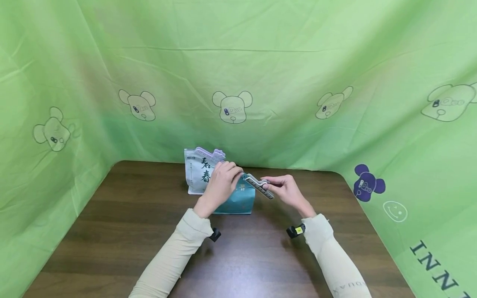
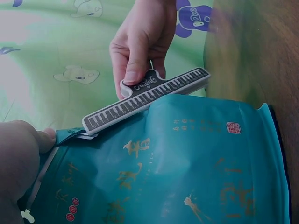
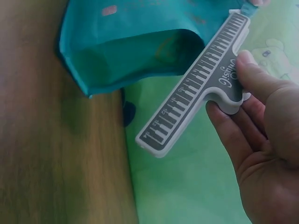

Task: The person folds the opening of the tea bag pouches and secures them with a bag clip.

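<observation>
A teal tea bag point(image 1: 238, 203) with gold lettering stands on the table. My left hand point(image 1: 222, 182) pinches its folded top corner, best seen in the left wrist view. My right hand point(image 1: 287, 190) grips the handle of a black-and-white piano-key clip point(image 3: 198, 81) between thumb and fingers. The clip slants along the bag's top edge, its far end right at the fold near my left fingertips. Behind my left hand stands a pale blue bag point(image 1: 193, 176) with dark characters, and a lilac clip point(image 1: 211, 155) sits across its top.
The brown wooden table point(image 1: 123, 231) meets a green cloth backdrop point(image 1: 275, 136) with printed bear heads, which hangs behind and at both sides. Black wrist cameras point(image 1: 294, 231) sit by the cream sleeves point(image 1: 335, 256).
</observation>
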Action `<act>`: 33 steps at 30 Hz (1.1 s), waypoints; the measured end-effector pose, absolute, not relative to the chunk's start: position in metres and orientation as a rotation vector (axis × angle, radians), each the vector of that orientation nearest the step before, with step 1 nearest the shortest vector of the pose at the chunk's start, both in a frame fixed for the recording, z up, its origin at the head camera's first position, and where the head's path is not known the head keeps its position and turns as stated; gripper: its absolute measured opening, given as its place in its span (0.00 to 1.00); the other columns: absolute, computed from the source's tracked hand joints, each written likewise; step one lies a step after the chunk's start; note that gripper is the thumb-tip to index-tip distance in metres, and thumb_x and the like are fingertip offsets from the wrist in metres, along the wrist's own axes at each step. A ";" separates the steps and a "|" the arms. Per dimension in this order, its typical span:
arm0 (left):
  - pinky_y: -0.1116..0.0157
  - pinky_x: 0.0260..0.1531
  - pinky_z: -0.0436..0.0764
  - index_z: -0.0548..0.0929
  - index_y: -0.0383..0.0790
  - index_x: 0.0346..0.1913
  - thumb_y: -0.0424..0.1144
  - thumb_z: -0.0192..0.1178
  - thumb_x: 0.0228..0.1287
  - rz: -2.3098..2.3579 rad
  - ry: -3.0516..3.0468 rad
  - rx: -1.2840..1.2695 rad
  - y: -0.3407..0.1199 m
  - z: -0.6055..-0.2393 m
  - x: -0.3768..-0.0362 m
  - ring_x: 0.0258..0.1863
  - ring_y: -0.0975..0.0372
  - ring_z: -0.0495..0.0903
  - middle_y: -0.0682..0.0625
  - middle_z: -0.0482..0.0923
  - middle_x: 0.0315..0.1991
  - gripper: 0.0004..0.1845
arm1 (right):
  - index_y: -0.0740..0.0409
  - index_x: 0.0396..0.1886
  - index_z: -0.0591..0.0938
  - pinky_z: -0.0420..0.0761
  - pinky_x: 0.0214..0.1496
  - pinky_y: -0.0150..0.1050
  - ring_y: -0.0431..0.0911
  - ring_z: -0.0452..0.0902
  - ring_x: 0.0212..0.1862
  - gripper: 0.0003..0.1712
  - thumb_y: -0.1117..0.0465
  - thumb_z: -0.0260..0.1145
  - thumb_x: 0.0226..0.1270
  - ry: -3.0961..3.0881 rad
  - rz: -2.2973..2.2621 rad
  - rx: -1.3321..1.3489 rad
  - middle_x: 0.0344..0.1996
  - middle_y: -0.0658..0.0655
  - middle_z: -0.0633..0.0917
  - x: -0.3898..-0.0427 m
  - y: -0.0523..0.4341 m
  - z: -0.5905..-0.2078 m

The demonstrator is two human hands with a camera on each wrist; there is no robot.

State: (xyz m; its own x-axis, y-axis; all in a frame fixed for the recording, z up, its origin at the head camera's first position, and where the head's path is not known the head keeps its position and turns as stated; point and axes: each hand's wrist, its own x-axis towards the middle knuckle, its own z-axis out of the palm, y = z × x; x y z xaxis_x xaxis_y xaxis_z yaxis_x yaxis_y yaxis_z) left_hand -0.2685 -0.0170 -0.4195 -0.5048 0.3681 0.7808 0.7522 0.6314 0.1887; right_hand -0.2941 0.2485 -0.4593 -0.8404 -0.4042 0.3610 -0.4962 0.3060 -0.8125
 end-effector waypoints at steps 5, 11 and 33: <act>0.62 0.36 0.70 0.88 0.39 0.39 0.32 0.67 0.66 -0.678 -2.119 -0.875 -0.015 -0.419 -0.268 0.33 0.58 0.77 0.51 0.83 0.33 0.02 | 0.73 0.52 0.85 0.85 0.38 0.33 0.36 0.87 0.39 0.16 0.71 0.71 0.65 -2.441 1.597 0.880 0.42 0.68 0.89 -0.296 0.246 -0.457; 0.61 0.37 0.70 0.88 0.38 0.40 0.31 0.67 0.65 -0.690 -2.124 -0.879 -0.016 -0.418 -0.267 0.33 0.58 0.78 0.51 0.83 0.33 0.03 | 0.74 0.51 0.85 0.86 0.38 0.36 0.33 0.86 0.38 0.15 0.74 0.69 0.65 -2.454 1.599 0.866 0.43 0.69 0.88 -0.293 0.237 -0.443; 0.61 0.38 0.74 0.88 0.32 0.39 0.29 0.63 0.67 -0.911 -1.943 -0.903 -0.018 -0.426 -0.275 0.31 0.57 0.78 0.46 0.82 0.31 0.05 | 0.73 0.51 0.86 0.86 0.37 0.37 0.36 0.86 0.37 0.15 0.72 0.70 0.65 -2.467 1.630 0.855 0.44 0.70 0.88 -0.277 0.220 -0.412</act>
State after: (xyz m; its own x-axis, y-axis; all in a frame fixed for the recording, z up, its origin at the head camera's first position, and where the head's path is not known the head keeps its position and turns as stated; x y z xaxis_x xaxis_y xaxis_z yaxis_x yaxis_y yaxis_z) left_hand -0.2749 -0.0178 -0.4262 -0.4334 0.2618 0.8623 0.8303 0.4879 0.2692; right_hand -0.2773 0.2200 -0.4123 -0.8440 -0.4111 0.3446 -0.4782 0.2856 -0.8305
